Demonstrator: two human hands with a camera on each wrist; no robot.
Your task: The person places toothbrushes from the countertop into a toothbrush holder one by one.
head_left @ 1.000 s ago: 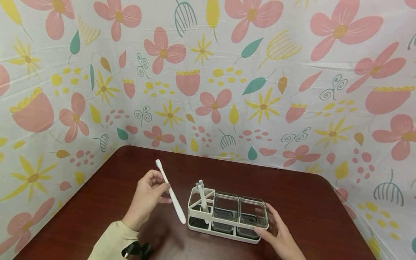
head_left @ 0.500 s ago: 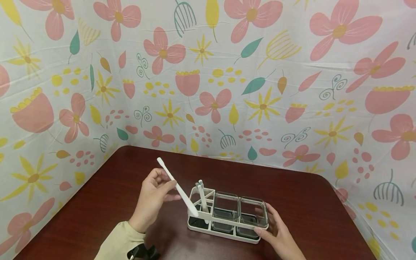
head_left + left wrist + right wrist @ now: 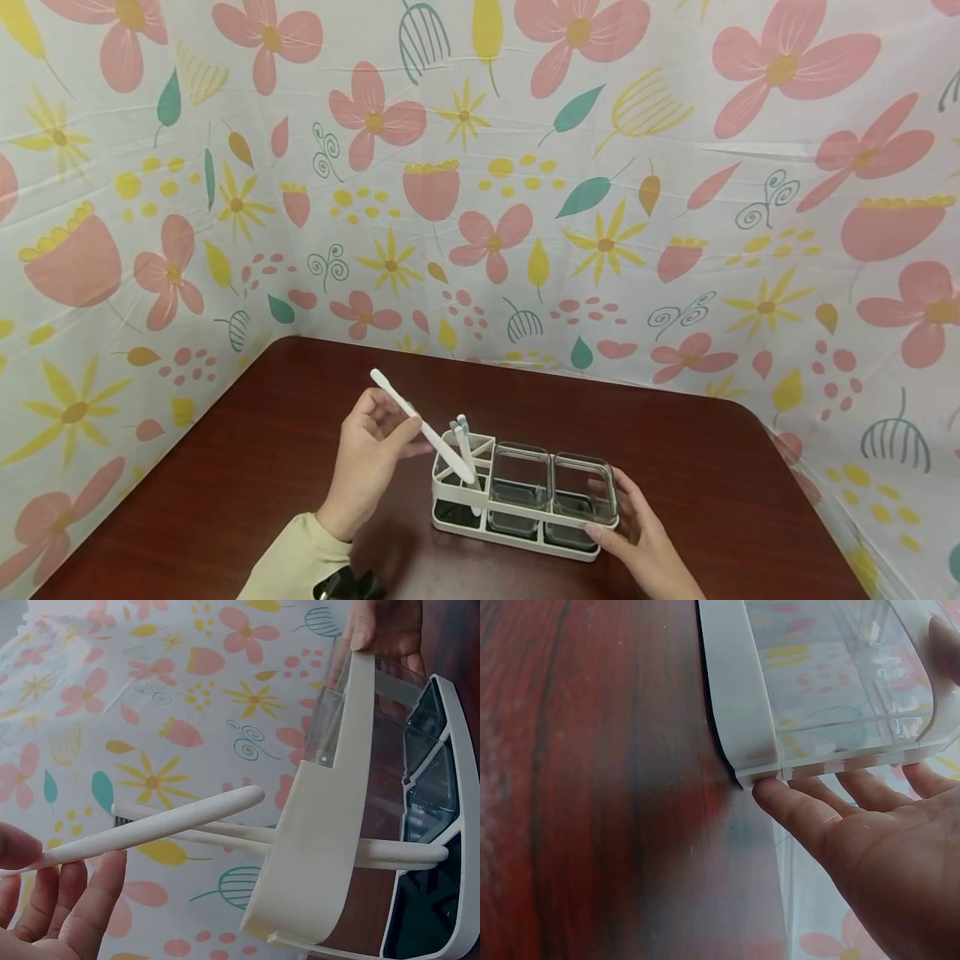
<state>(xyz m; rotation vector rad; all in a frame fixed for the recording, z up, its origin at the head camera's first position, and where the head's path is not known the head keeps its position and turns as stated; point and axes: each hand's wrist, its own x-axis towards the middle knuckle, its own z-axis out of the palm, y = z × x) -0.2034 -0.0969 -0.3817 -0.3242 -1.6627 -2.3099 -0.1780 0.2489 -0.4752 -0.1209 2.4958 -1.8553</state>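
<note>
My left hand (image 3: 362, 471) pinches a white toothbrush (image 3: 433, 442) between thumb and fingers. The brush slants, its head up to the left and its handle end over the left compartments of a cream toothbrush holder (image 3: 517, 508). In the left wrist view, that rounded handle end (image 3: 240, 799) points toward the holder's upper band (image 3: 319, 832). Two more white toothbrushes (image 3: 465, 454) stand in the left section, bristles up. My right hand (image 3: 645, 533) grips the holder's right end, thumb in front; the right wrist view has the fingers (image 3: 795, 814) along that end.
Two clear cups (image 3: 522, 463) sit side by side in the holder's middle and right sections. Dark pads line its base. It stands on a dark reddish-brown table (image 3: 300, 400), with a flower-printed cloth (image 3: 495, 183) hanging behind and at the sides.
My left hand has moved right with the toothbrush, bringing the handle end from beside the holder to over its left section. The right hand and holder have stayed put.
</note>
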